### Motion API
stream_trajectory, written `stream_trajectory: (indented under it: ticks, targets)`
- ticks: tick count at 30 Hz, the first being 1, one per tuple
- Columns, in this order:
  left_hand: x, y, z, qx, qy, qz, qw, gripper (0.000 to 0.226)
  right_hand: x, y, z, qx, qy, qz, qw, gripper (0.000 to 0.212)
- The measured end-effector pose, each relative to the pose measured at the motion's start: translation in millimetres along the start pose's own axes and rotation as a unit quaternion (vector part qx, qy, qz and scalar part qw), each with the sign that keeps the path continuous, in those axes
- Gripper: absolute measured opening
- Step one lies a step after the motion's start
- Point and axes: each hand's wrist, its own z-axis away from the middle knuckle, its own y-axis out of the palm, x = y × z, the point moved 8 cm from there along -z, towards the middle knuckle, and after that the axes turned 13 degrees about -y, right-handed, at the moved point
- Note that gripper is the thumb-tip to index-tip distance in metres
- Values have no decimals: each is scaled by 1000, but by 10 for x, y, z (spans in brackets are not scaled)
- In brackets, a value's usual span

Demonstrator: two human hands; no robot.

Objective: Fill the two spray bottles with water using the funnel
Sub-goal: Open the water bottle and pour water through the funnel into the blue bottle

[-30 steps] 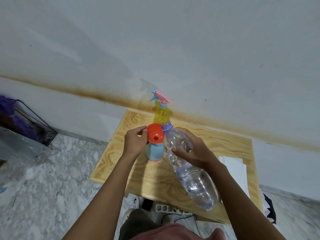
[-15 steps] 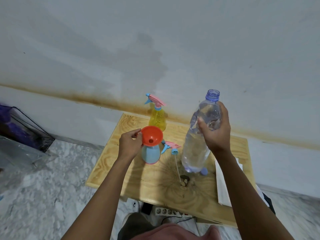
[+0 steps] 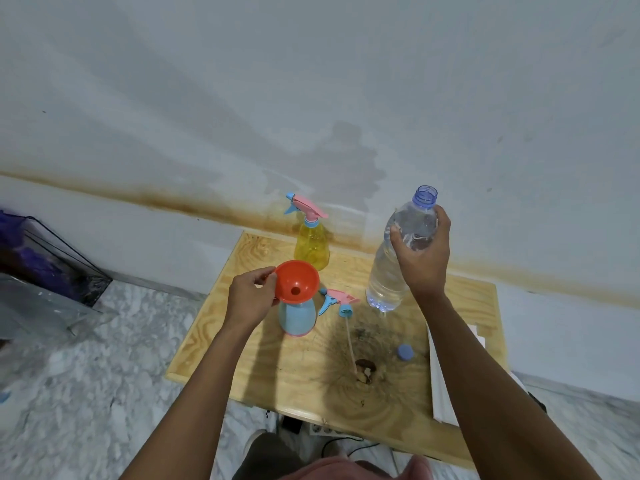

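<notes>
Colour-wise from my feed: the funnel [image 3: 297, 281] is bright orange. The near spray bottle [image 3: 298, 318] is pale blue with a pink band at its base. The far spray bottle [image 3: 311, 249] is yellow with a pink-and-blue trigger, and the loose spray head [image 3: 337, 299] has the same colours. The water bottle [image 3: 388, 271] is clear with a bluish neck, and its cap [image 3: 405, 352] is blue. The bench [image 3: 277, 368] is blond plywood with swirly grain and a dark knot.

An orange funnel [image 3: 297, 281] sits in the open neck of a pale-blue spray bottle [image 3: 298, 318] standing upright on the wooden table [image 3: 214, 341], my left hand [image 3: 247, 301] pinching its rim. The bottle's pink-and-blue trigger head [image 3: 337, 299] lies just beside it, dip tube [image 3: 350, 337] trailing toward me. My right hand [image 3: 422, 258] grips a clear water bottle [image 3: 388, 271], uncapped, upright and partly full. A yellow spray bottle [image 3: 311, 249], trigger fitted, stands at the table's far edge.
</notes>
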Motion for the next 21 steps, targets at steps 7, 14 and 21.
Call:
stream_trajectory:
  ticks: [7,14,21]
  targets:
    - [3,-13,-8,6,-3,4,1000,21,-43,-24,88,-6,-7,-5,1000,75]
    - [-3,5,-2,26,-12,17,999,17,92,-95,177,-10,-21,102,995,94]
    - [-4,11,-50,60,-17,6,998,18,753,221,779,-63,-189,242,950,43]
